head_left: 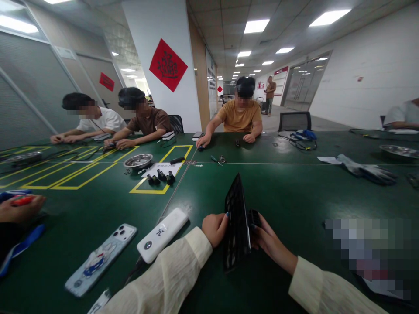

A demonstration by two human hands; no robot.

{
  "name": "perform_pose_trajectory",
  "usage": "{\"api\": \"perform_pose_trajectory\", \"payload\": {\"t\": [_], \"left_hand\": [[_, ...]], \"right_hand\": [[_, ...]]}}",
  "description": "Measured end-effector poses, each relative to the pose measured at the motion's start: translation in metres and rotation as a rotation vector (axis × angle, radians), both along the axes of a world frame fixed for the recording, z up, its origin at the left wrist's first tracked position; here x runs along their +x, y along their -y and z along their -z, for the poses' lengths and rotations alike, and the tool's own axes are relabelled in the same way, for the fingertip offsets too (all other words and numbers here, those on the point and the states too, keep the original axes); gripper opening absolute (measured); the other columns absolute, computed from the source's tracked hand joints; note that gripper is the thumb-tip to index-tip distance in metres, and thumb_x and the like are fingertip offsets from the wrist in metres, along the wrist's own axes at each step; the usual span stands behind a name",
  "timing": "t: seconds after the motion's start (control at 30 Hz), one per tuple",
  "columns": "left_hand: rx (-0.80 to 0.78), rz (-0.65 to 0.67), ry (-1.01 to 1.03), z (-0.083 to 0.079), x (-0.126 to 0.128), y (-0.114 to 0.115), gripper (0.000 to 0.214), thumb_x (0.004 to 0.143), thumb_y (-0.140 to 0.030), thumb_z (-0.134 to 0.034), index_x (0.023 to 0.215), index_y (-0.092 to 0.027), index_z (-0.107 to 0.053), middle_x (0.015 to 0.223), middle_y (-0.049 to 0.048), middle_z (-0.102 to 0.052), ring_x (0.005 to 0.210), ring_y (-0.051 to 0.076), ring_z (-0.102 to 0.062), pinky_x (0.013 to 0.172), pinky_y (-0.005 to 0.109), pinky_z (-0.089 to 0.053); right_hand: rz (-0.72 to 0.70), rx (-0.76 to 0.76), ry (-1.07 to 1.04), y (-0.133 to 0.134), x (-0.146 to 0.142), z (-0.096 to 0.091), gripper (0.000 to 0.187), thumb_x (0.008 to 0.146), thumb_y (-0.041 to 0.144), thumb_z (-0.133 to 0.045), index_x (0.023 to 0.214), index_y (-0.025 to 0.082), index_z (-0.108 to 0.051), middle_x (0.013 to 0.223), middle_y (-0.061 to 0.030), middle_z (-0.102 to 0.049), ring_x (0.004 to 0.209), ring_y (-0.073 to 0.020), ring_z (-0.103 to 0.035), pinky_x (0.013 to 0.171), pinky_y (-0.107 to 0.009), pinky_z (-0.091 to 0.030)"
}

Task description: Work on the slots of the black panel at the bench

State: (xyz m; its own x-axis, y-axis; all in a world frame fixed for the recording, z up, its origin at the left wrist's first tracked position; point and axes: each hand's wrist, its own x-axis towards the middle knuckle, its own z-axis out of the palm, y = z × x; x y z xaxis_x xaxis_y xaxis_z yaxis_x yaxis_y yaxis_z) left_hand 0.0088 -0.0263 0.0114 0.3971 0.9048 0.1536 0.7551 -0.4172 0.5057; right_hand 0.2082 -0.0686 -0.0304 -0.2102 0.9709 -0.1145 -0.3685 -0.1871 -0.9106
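A thin black panel [236,222] with faint rows of shapes on its face stands nearly edge-on above the green table. My left hand [216,229] is closed on its left side, thumb against the face. On the other side, my right hand [270,242] has its fingers closed round a small black ribbed piece [254,219] close against the panel. Whether that piece is part of the panel, I cannot tell. Left of my left forearm lie a white power bank [163,235] with a cable and a phone [101,261] in a patterned case.
Beyond the power bank are several black fittings [161,176], a metal bowl [138,161] and yellow tape outlines. A screwdriver [216,161] lies farther off. Gloves [366,169] are at the right. A neighbour's hand [24,207] holds something red at the left; other people sit across the table.
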Motion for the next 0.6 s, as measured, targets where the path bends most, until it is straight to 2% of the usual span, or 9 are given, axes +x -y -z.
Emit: {"api": "perform_pose_trajectory", "payload": {"t": [0.1,0.2,0.3,0.47,0.6], "left_hand": [[-0.044,0.023,-0.004,0.0006,0.0007,-0.0013,0.057,0.088,-0.047,-0.014,0.054,-0.016,-0.048,0.049,-0.0005,-0.04,0.046,0.009,-0.034,0.049,0.025,-0.022],[-0.079,-0.024,-0.004,0.0023,0.0006,-0.0026,0.062,0.087,-0.051,-0.012,0.048,-0.016,-0.045,0.044,-0.0014,-0.034,0.043,0.009,-0.028,0.048,0.025,-0.021],[-0.047,-0.042,-0.002,0.0037,0.0,-0.0019,0.064,0.088,-0.049,-0.008,0.051,-0.016,-0.048,0.047,-0.0002,-0.038,0.044,0.009,-0.032,0.049,0.026,-0.022],[-0.05,0.069,0.0,0.0014,0.0001,-0.001,0.058,0.089,-0.044,-0.012,0.056,-0.016,-0.051,0.05,0.0003,-0.043,0.048,0.01,-0.038,0.051,0.025,-0.026],[-0.062,0.074,0.001,-0.0021,0.0006,-0.0009,0.056,0.089,-0.041,-0.012,0.059,-0.015,-0.052,0.051,0.0008,-0.045,0.049,0.011,-0.041,0.051,0.024,-0.028]], "right_hand": [[-0.008,-0.006,0.001,0.0001,0.0002,-0.0008,0.072,0.075,0.044,-0.057,0.135,0.025,-0.022,0.073,-0.0018,-0.056,0.054,-0.0138,-0.054,0.044,-0.024,-0.037],[-0.02,-0.016,0.008,0.0005,0.0001,-0.0019,0.073,0.075,0.044,-0.056,0.136,0.026,-0.02,0.073,-0.0016,-0.057,0.054,-0.0139,-0.054,0.044,-0.024,-0.037],[-0.014,-0.013,0.01,0.0007,-0.0001,-0.002,0.072,0.076,0.045,-0.056,0.136,0.026,-0.02,0.074,-0.002,-0.057,0.056,-0.0146,-0.055,0.045,-0.025,-0.038],[-0.005,-0.011,0.006,-0.0003,-0.0014,-0.0015,0.073,0.075,0.045,-0.057,0.136,0.026,-0.021,0.073,-0.0014,-0.056,0.054,-0.0137,-0.054,0.044,-0.024,-0.037],[-0.008,0.032,0.031,0.0025,-0.0009,-0.0035,0.073,0.076,0.046,-0.055,0.137,0.026,-0.019,0.074,-0.0019,-0.056,0.056,-0.0134,-0.053,0.045,-0.024,-0.038]]}}
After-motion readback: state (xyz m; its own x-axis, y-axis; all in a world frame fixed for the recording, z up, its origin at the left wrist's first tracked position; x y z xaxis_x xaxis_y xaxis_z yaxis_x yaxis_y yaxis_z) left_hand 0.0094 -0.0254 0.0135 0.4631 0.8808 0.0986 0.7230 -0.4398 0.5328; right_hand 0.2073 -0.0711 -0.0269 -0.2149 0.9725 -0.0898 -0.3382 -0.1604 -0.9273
